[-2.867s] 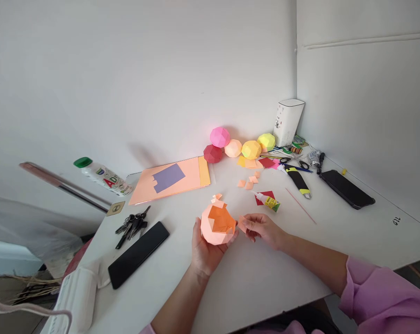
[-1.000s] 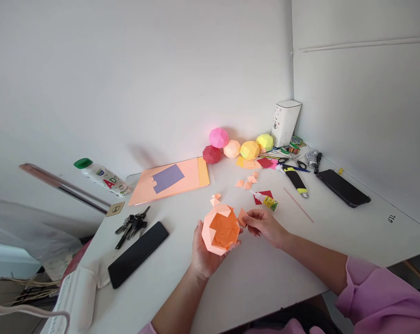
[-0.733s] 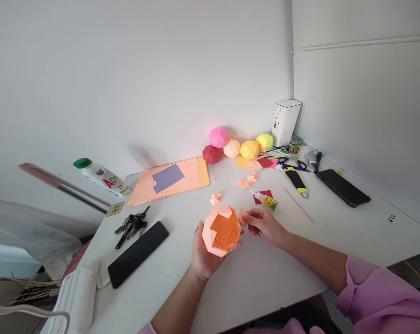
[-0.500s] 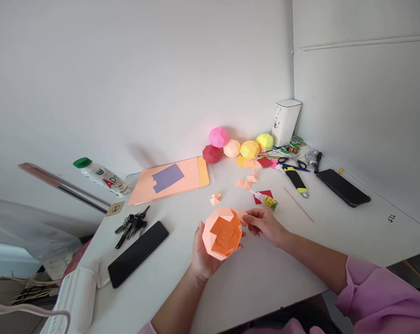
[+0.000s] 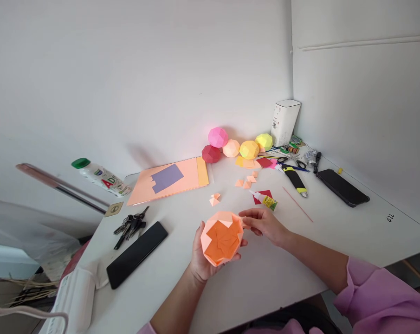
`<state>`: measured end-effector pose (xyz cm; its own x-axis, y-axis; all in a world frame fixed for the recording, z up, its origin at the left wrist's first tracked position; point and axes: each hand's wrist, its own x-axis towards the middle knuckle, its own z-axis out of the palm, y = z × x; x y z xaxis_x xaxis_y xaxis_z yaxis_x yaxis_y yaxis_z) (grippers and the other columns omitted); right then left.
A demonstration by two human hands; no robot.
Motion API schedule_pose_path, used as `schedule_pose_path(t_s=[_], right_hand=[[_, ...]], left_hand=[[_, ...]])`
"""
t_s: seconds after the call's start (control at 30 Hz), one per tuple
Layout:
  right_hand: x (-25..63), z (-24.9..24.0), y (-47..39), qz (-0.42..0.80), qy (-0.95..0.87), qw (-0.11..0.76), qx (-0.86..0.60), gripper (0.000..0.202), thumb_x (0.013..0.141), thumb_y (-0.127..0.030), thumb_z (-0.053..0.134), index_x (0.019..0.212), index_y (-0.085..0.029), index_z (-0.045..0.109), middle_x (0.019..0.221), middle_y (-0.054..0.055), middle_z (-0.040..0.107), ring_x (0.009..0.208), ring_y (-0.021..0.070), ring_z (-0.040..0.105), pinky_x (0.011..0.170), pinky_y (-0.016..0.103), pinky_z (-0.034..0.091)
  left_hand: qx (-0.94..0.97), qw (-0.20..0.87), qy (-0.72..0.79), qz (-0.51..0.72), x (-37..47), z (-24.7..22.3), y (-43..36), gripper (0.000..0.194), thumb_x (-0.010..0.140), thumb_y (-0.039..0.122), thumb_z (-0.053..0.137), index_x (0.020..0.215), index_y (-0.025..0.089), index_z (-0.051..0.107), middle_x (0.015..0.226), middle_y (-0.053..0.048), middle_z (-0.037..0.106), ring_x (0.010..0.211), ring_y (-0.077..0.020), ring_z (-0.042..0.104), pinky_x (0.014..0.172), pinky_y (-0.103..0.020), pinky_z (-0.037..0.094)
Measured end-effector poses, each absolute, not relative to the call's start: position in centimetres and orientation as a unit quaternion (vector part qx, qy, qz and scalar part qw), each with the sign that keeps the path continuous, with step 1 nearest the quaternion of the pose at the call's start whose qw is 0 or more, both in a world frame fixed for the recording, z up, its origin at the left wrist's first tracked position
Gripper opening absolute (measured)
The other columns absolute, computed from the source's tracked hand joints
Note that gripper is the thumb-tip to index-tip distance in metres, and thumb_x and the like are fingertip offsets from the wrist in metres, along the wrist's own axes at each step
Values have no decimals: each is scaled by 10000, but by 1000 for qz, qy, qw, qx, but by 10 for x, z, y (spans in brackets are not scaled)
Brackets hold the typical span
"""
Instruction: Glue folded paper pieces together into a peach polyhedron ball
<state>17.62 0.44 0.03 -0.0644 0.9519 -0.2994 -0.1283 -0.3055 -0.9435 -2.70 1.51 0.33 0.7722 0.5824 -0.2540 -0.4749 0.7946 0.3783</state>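
in our left hand (image 5: 202, 260) we grasp the open paper ball (image 5: 222, 237), above the white table (image 5: 268, 273). with our right hand (image 5: 266, 225) we pinch a small paper piece (image 5: 245, 224), mostly hidden, at the ball's right edge; beyond lies a bottle (image 5: 268, 202).

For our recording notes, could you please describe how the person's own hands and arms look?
The left hand and right hand are bare, without gloves. The right sleeve is loose and mauve, leaving the forearm uncovered; only a matching edge of the left sleeve shows.
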Motion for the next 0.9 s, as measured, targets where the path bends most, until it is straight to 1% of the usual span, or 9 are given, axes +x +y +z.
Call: schedule_pose_path(t_s=[0.17, 0.27, 0.37, 0.47, 0.57, 0.63, 0.7, 0.8, 0.9], right_hand=[[177, -1, 6, 583, -422, 434, -542, 345, 721, -418, 709, 953, -165, 667, 625, -29, 543, 463, 68, 367, 459, 244, 299], [176, -1, 6, 568, -435, 435, -547, 357, 725, -446, 701, 942, -166, 656, 642, -24, 552, 468, 72, 375, 457, 246, 311], [177, 1, 6, 538, -468, 440, -546, 370, 786, -502, 620, 944, -169, 655, 623, -22, 530, 456, 83, 385, 442, 248, 311], [183, 3, 8, 421, -524, 480, -565, 309, 851, -460, 543, 926, -181, 652, 681, 18, 581, 532, 129, 482, 492, 276, 388], [198, 6, 16, 193, -588, 505, -603, 198, 875, -330, 507, 887, -187, 643, 831, 81, 651, 736, 204, 576, 666, 336, 471], [211, 7, 23, 67, -619, 451, -639, 174, 866, -261, 496, 920, -179, 640, 916, 113, 659, 884, 251, 578, 811, 384, 463], [223, 5, 30, 31, -635, 351, -687, 212, 852, -233, 506, 1014, -165, 624, 1046, 138, 636, 1016, 278, 557, 872, 392, 445], [234, 0, 35, 67, -648, 237, -721, 244, 824, -233, 544, 1046, -170, 622, 1075, 122, 622, 1008, 265, 582, 782, 337, 465], [237, -6, 36, 93, -660, 195, -719, 232, 776, -200, 592, 1001, -169, 638, 1024, 116, 640, 966, 268, 601, 708, 308, 448]], left_hand=[[152, 934, 176, 272, -27, 3, 16, 691, 766, 656, 510, 1162, 98, 600, 1115, -206, 643, 873, -326, 657, 589, -339, 519], [149, 933, 177, 274, -26, 2, 15, 674, 776, 658, 497, 1146, 106, 609, 1108, -196, 649, 891, -333, 659, 610, -348, 527], [137, 931, 188, 281, -27, 2, 15, 676, 787, 654, 485, 1153, 97, 601, 1070, -190, 660, 932, -344, 653, 641, -355, 541], [117, 925, 196, 302, -27, 2, 16, 673, 802, 642, 473, 1202, 109, 567, 1101, -186, 649, 972, -333, 644, 674, -350, 551], [106, 915, 201, 334, -27, 3, 18, 672, 812, 638, 457, 1265, 144, 516, 1185, -170, 620, 982, -312, 643, 705, -350, 555], [104, 910, 203, 347, -27, 3, 19, 683, 812, 632, 462, 1309, 165, 475, 1214, -160, 608, 995, -310, 640, 725, -352, 555], [105, 907, 203, 355, -27, 4, 19, 695, 810, 624, 473, 1346, 183, 436, 1236, -155, 599, 1013, -311, 637, 739, -354, 554], [107, 904, 201, 362, -27, 4, 18, 710, 809, 616, 482, 1374, 195, 402, 1259, -152, 590, 1025, -309, 636, 752, -356, 553], [105, 903, 200, 366, -26, 5, 18, 719, 808, 613, 485, 1381, 187, 391, 1268, -157, 586, 1025, -310, 637, 755, -356, 554]])
